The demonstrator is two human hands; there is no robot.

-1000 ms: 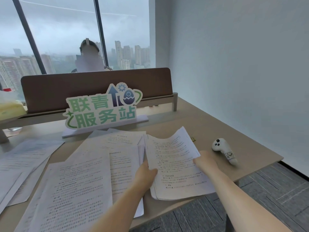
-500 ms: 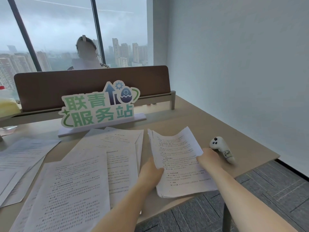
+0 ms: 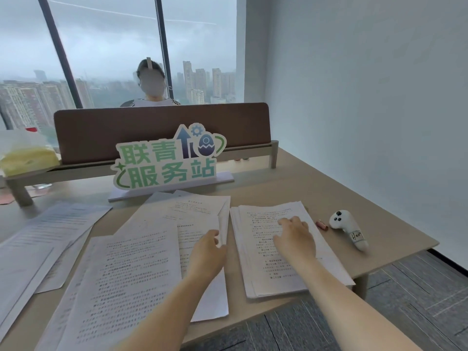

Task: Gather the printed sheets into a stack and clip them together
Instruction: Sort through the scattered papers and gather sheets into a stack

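A stack of printed sheets lies flat on the right part of the desk. My right hand rests on top of it with fingers spread. Left of the stack, loose printed sheets overlap in a fan across the desk. My left hand lies over these sheets and pinches the right edge of one sheet, lifting it slightly. A small reddish clip lies on the desk just right of the stack.
A white controller lies near the desk's right edge. A green-lettered sign stands behind the papers, before a brown divider. More sheets lie at the far left. A person sits beyond the divider.
The stack, held up in both hands before, now lies flat on the desk. My right hand moved onto its top; my left hand left it for the sheets on the left.
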